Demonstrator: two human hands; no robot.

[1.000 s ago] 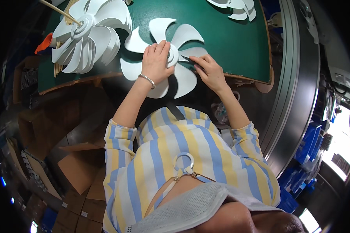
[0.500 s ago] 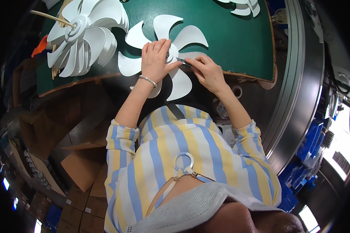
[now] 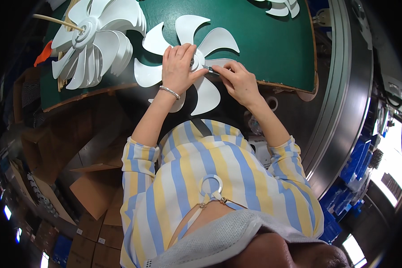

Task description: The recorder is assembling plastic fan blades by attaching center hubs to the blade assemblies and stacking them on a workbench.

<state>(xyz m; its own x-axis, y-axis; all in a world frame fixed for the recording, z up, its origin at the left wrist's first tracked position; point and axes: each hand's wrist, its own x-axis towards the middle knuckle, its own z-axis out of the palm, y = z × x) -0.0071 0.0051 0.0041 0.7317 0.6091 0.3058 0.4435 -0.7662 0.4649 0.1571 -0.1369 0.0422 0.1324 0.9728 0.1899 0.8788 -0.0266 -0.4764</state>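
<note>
Left hand [image 3: 178,67] is lying flat across a white fan wheel [image 3: 219,40], fingers extended, thumb apart. Right hand [image 3: 240,82] is pinching a small dark tool [image 3: 215,71] beside the wheel's hub [image 3: 201,59]. Wheel is overhanging the near edge of the green surface [image 3: 272,49]. Left of the wheel, a stack of similar wheels [image 3: 110,47] is sitting, a pale stick [image 3: 58,21] poking from its centre. Beyond the wheel, rightward, white blades [image 3: 278,9] are lying.

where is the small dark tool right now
In the head view, the small dark tool is above centre, held in the right hand, by the right side of the white fan's hub and beside the left hand.
</note>
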